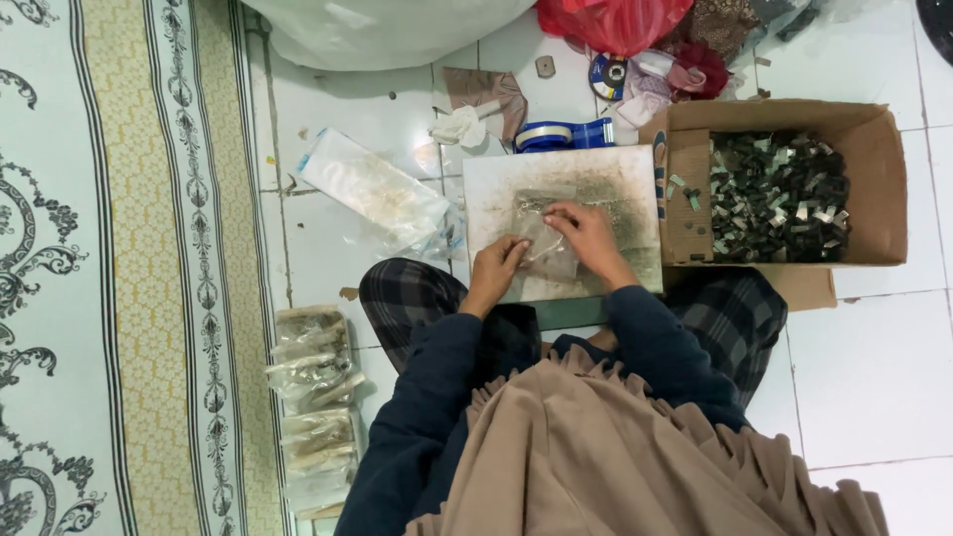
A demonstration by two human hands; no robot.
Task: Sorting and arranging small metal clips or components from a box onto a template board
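plastic, thin and clear: the bag (544, 238) lies flat on the stained board (615, 179) that rests across the person's lap, in the middle of that surface. both hands are on it. the left hand (496, 266) presses its fingertips on the bag's near left edge, fingers bent and close together, pinning rather than gripping as far as i can tell. the right hand (586, 230) lies over the top right part, fingers spread narrow and flat on the film.

the bag looks very light, limp and slick; it would likely crumple or slide on the board if pushed from one side only, so one hand holding it down while the other works seems the safe way. best hold is probably a pinch at an edge or corner, since the flat middle gives nothing to grip. whether anything is inside it is too dim to tell. it seems not fragile, though the film could tear or stretch if tugged.

just right of the board stands a box (884, 179) full of small dark and shiny pieces (779, 199). beyond the board lie a blue tape dispenser (566, 134) and a rag (462, 124). on the tiled floor (874, 377) to the left lie a larger clear sack (372, 189) and a row of filled packets (313, 397) beside a patterned rug (119, 248).
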